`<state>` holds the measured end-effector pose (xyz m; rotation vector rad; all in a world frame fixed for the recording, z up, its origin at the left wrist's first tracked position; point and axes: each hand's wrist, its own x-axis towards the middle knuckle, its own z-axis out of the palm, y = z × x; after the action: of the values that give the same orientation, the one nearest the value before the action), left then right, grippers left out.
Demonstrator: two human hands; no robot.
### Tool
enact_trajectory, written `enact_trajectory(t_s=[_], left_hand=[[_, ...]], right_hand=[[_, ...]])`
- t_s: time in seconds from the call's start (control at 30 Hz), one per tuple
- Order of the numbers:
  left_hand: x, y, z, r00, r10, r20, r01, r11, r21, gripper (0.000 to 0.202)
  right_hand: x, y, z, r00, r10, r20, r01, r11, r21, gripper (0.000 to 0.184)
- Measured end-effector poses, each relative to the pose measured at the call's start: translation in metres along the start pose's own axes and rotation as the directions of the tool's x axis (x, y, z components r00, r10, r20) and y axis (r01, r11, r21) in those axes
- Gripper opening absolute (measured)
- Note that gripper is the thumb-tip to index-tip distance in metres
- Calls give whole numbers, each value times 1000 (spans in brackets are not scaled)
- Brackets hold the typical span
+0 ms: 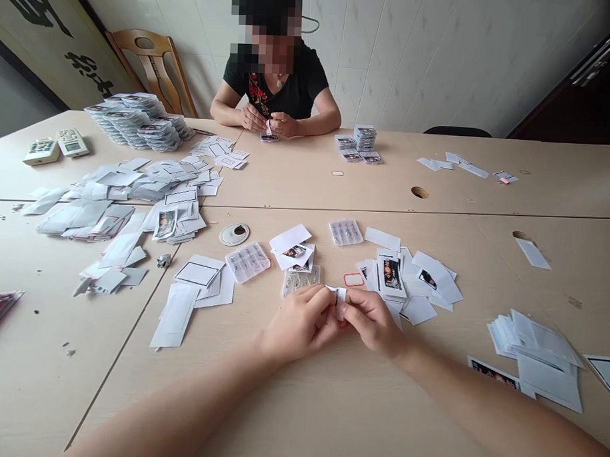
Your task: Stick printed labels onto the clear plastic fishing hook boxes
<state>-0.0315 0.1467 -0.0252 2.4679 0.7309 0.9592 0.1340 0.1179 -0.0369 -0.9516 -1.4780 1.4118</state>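
Note:
My left hand [304, 320] and my right hand [374, 321] meet at the middle of the near table, fingers pinched on a small white paper label [341, 302]. Just beyond the left hand lies a clear compartment box [300, 279] with small items in it, partly covered by the hand and by paper cards [290, 240]. Another clear box [247, 262] sits to its left and a third box [345, 232] farther back. To the right of my hands is a loose pile of printed labels [391, 275], with a red-edged sticker [354, 279] beside it.
White packets [121, 189] heap up on the left, with stacked packs [133, 119] behind. A person [277, 87] sits opposite, handling a small pack [269, 138]. More paper sheets [538, 353] lie at right. The table has a round hole [419, 192] and a metal disc [234, 235].

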Motion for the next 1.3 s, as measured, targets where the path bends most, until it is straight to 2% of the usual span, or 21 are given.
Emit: enact_trajectory(t_s=[0.5, 0.83, 1.3], left_hand=[[1, 3, -4, 981, -181, 72, 192, 960, -202, 15], [1, 4, -5, 977, -195, 88, 210, 947, -241, 14], [2, 3, -3, 986, -160, 41, 165, 952, -258, 18]], right_hand=[[-1, 4, -3, 1000, 12, 12, -13, 996, 85, 25], [0, 2, -4, 999, 31, 14, -33, 993, 116, 21], [-1, 1, -5, 999, 38, 7, -38, 997, 74, 22]])
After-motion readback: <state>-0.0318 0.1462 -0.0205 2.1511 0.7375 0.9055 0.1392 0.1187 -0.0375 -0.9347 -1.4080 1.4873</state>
